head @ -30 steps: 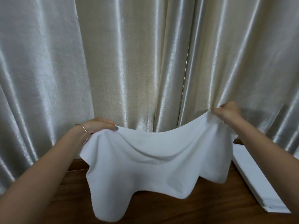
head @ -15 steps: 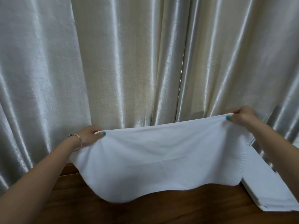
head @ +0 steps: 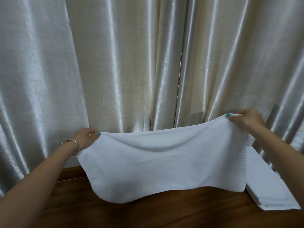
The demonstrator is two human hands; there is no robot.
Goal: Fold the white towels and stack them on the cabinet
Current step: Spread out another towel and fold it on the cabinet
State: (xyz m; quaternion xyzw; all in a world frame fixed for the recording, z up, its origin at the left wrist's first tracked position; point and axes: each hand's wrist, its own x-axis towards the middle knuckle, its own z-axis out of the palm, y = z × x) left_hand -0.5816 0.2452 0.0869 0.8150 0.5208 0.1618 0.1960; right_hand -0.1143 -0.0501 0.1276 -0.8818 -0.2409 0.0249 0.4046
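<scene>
Head view: we see the white towel (head: 164, 162) sagging mid-air, left hand (head: 85, 139) and right hand (head: 245, 120) fingers pinching its top corners.

The towel (head: 166, 163) hangs between the left hand (head: 85, 138) and right hand (head: 246, 120), above the tabletop (head: 148, 213); curtains (head: 131, 63) behind; a folded towel (head: 269, 185) lies right.
</scene>
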